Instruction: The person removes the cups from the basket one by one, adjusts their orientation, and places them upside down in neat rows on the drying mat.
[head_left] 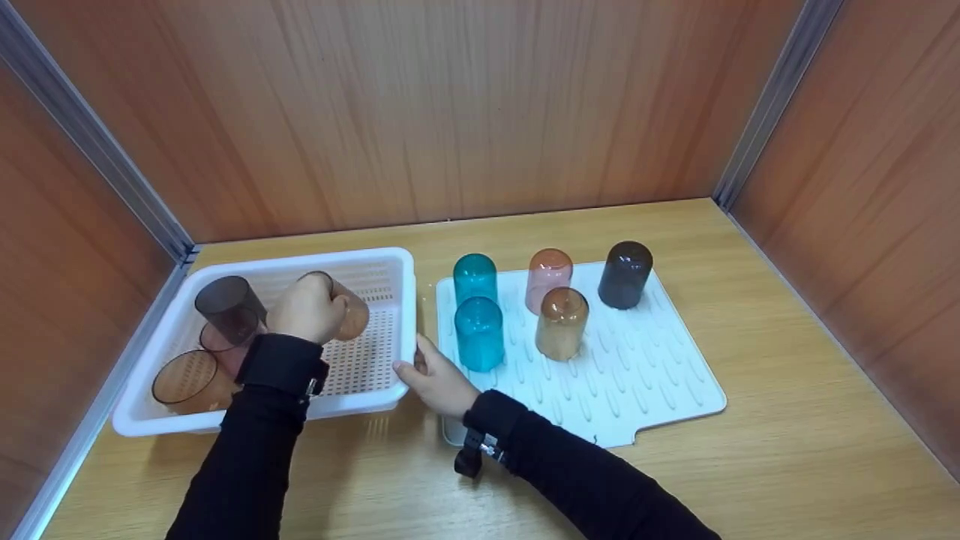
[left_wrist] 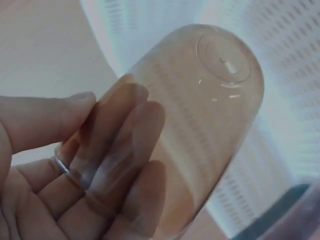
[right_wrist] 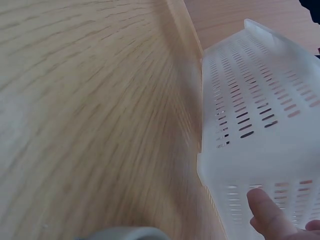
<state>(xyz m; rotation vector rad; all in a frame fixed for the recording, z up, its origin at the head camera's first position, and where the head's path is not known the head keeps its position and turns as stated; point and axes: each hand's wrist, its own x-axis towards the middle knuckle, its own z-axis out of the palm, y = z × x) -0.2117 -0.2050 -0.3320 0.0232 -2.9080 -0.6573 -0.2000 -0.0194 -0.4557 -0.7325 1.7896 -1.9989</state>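
Observation:
My left hand (head_left: 307, 309) is inside the white slotted basket (head_left: 409, 300) and pinches a clear amber cup (head_left: 354, 313) by its wall. In the left wrist view the fingers show through the amber wall, with the thumb (left_wrist: 75, 107) on the other side; the cup's rounded base points away from the hand. My right hand (head_left: 442, 381) grips the basket's right rim near the front corner. In the right wrist view a finger (right_wrist: 265, 210) touches the outer wall. At the basket's left lie a dark cup (head_left: 229, 304), a pink cup (head_left: 232, 352) and another amber cup (head_left: 195, 386).
Right of the basket, a white ridged drying mat (head_left: 660, 382) bears upside-down cups: two teal cups (head_left: 480, 337), a pink cup (head_left: 550, 277), an amber cup (head_left: 562, 326) and a dark cup (head_left: 625, 276). Wood-grain panels (head_left: 465, 112) enclose the table's back and sides.

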